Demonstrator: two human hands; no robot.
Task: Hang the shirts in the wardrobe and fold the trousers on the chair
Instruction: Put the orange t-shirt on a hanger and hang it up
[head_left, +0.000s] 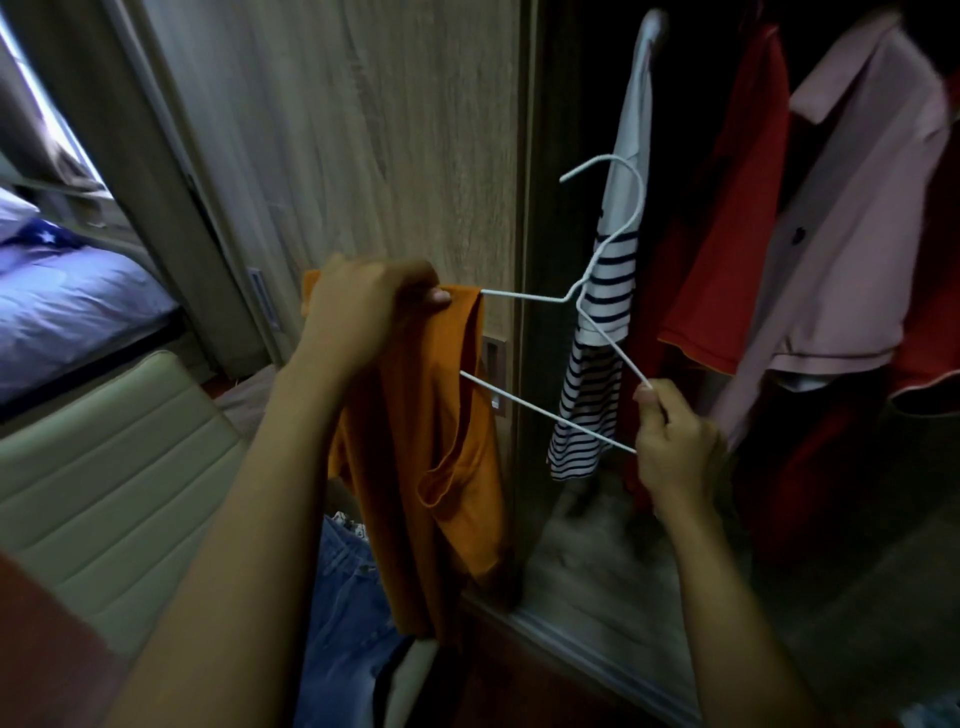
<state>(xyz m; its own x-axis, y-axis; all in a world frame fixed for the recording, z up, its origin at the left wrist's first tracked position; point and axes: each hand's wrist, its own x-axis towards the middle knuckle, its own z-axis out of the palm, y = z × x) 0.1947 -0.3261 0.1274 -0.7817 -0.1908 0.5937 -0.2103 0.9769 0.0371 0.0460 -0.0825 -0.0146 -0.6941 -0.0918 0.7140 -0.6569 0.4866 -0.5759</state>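
An orange shirt (441, 441) hangs in front of the wardrobe door, with one end of a white wire hanger (545, 410) pushed into it. My left hand (363, 306) is shut on the shirt's shoulder over the hanger's left end. My right hand (675, 447) pinches the hanger's right corner. The hanger's hook (618, 176) points up and left, free of any rail. Blue jeans (348, 613) lie on the cream chair (104, 467) below my left arm.
Inside the open wardrobe hang a striped white shirt (602, 322), a red shirt (727, 234) and a pink collared shirt (857, 218). The wooden sliding door (363, 130) stands behind the orange shirt. A bed with blue bedding (67, 312) is at the left.
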